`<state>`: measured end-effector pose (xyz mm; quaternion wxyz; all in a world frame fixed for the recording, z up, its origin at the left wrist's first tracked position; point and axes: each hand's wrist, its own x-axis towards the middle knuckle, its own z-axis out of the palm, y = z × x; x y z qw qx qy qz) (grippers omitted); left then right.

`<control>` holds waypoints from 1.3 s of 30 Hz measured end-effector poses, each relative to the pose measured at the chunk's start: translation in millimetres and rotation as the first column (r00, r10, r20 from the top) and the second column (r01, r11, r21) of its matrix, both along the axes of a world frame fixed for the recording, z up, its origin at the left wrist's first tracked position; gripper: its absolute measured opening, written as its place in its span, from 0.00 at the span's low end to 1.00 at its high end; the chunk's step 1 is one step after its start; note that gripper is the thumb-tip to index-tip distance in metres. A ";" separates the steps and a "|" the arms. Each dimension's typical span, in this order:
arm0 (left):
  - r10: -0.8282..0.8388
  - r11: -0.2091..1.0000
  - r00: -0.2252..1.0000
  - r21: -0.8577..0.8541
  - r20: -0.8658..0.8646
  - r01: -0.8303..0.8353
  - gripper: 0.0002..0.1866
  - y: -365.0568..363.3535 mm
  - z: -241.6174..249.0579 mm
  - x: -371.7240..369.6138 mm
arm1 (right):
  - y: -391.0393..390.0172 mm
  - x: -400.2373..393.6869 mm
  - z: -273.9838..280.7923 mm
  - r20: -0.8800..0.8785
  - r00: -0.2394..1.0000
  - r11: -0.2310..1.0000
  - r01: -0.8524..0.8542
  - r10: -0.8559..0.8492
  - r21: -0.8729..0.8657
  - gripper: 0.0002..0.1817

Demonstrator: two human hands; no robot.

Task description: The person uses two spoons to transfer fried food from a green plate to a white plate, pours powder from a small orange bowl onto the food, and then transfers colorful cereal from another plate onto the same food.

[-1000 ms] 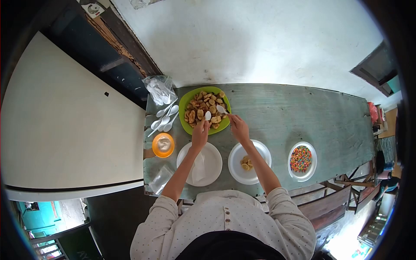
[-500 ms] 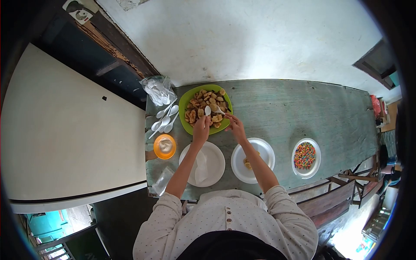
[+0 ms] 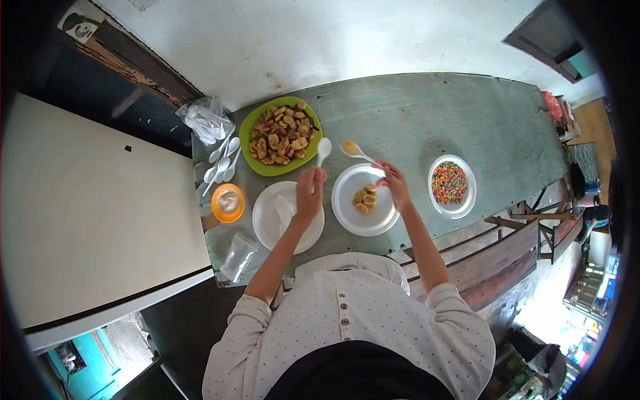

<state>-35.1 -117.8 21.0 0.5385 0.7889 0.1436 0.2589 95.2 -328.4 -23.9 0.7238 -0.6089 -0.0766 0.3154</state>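
Observation:
My left hand (image 3: 309, 193) is closed around the handle of a white plastic spoon (image 3: 324, 148), its bowl pointing away from me. In my right hand (image 3: 395, 187) is a second white plastic spoon (image 3: 363, 155), with one browned, fried-looking slice (image 3: 349, 147) lying in its bowl. Both spoons are above the table, near the far rim of a white plate (image 3: 346, 219). Several similar golden slices (image 3: 365, 199) sit in the middle of that plate. A green plate (image 3: 248, 148), heaped with browned pieces (image 3: 283, 137), stands beyond my left hand.
Left of the white plate is another white plate (image 3: 265, 230) with a white strip on it. Further left are an orange bowl (image 3: 239, 212) of pale cream, several white spoons (image 3: 223, 163) and plastic bags (image 3: 239, 257). Colourful candies (image 3: 449, 183) fill a white bowl (image 3: 470, 200) at right.
Both hands and their spoons have moved from over the green plate back and right, towards the white plate. A slice now rests in the right spoon. The camera view has shifted too.

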 end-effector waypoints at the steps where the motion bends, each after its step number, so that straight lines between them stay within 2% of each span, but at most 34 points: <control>1: -0.041 0.999 0.999 0.025 -0.011 0.041 0.12 -10.0 -5.4 -1.2 | -22.0 -6.0 2.6 0.027 1.000 0.999 0.015 -0.014 -0.049 0.21; 2: -0.042 0.999 0.999 0.023 -0.006 0.042 0.12 -19.1 -7.9 -1.5 | -42.0 -13.7 6.7 0.056 0.998 0.995 0.032 -0.026 -0.097 0.21; 4: -0.187 0.979 0.979 0.061 -0.082 0.192 0.11 -35.0 -13.5 -2.7 | -77.7 -30.7 10.2 0.058 0.997 0.987 0.062 -0.054 -0.150 0.21; 5: -0.187 0.979 0.979 0.062 -0.078 0.192 0.11 -39.4 -18.3 -0.5 | -91.7 -38.7 10.6 0.057 0.995 0.976 0.091 -0.081 -0.199 0.22; 7: -0.325 0.916 0.941 0.215 -0.093 0.338 0.11 -44.5 -29.2 9.3 | -112.7 -54.3 9.2 0.075 0.992 0.961 0.113 -0.097 -0.254 0.22; 8: -0.327 0.915 0.941 0.217 -0.090 0.339 0.11 -47.7 -31.5 14.0 | -120.4 -61.7 6.5 0.090 0.990 0.942 0.135 -0.112 -0.307 0.22; 10: -0.433 0.837 0.894 0.320 -0.110 0.445 0.10 -51.8 -31.7 23.8 | -130.2 -75.4 -1.5 0.106 0.986 0.933 0.155 -0.127 -0.326 0.21; 11: -0.436 0.834 0.893 0.323 -0.108 0.447 0.10 -52.2 -31.6 28.3 | -134.6 -79.8 -5.4 0.118 0.983 0.922 0.172 -0.139 -0.346 0.20; 13: -0.579 0.716 0.801 0.373 -0.156 0.590 0.10 -52.7 -35.2 34.5 | -133.7 -88.3 -0.2 0.148 0.979 0.915 0.185 -0.140 -0.357 0.19; 15: -0.600 0.682 0.781 0.399 -0.174 0.613 0.10 -54.4 -38.1 34.1 | -130.5 -93.0 -2.3 0.177 0.974 0.908 0.199 -0.142 -0.368 0.18; 16: -0.617 0.650 0.762 0.419 -0.194 0.633 0.10 -55.0 -38.9 33.6 | -127.5 -93.8 -7.1 0.247 0.961 0.907 0.214 -0.128 -0.363 0.17; 18: -0.623 0.632 0.752 0.427 -0.217 0.647 0.10 -54.2 -40.5 30.3 | -120.9 -97.1 -8.2 0.313 0.943 0.906 0.229 -0.116 -0.356 0.15; 20: -0.621 0.620 0.746 0.432 -0.240 0.656 0.10 -53.1 -43.1 25.9 | -109.7 -101.8 9.6 0.410 0.912 0.851 0.219 -0.005 -0.477 0.13; 21: -0.613 0.622 0.752 0.440 -0.240 0.648 0.10 -52.6 -44.3 23.0 | -105.8 -104.7 16.2 0.407 0.913 0.854 0.215 -0.004 -0.474 0.13; 23: -0.601 0.628 0.762 0.448 -0.240 0.636 0.10 -51.4 -46.6 18.0 | -100.2 -108.3 28.7 0.513 0.854 0.817 0.236 0.083 -0.526 0.12; 27: -0.575 0.673 0.793 0.435 -0.200 0.598 0.09 -52.7 -40.2 12.8 | -97.3 -111.1 41.4 0.471 0.871 0.762 0.207 0.143 -0.613 0.12; 29: -0.563 0.702 0.808 0.416 -0.172 0.578 0.09 -53.3 -35.9 13.7 | -98.4 -110.6 33.3 0.548 0.820 0.768 0.243 0.163 -0.592 0.11; 31: -0.462 0.738 0.875 0.484 -0.145 0.470 0.10 -51.3 -34.0 17.7 | -95.8 -111.0 36.3 0.523 0.838 0.772 0.226 0.156 -0.594 0.11; 34: -0.409 0.719 0.890 0.528 -0.203 0.451 0.10 -47.7 -33.3 24.6 | -91.9 -112.2 36.5 0.521 0.839 0.785 0.214 0.157 -0.582 0.11; 39: -0.477 0.719 0.853 0.466 -0.210 0.517 0.10 -46.7 -43.9 25.9 | -89.2 -113.1 38.2 0.534 0.826 0.771 0.220 0.178 -0.597 0.11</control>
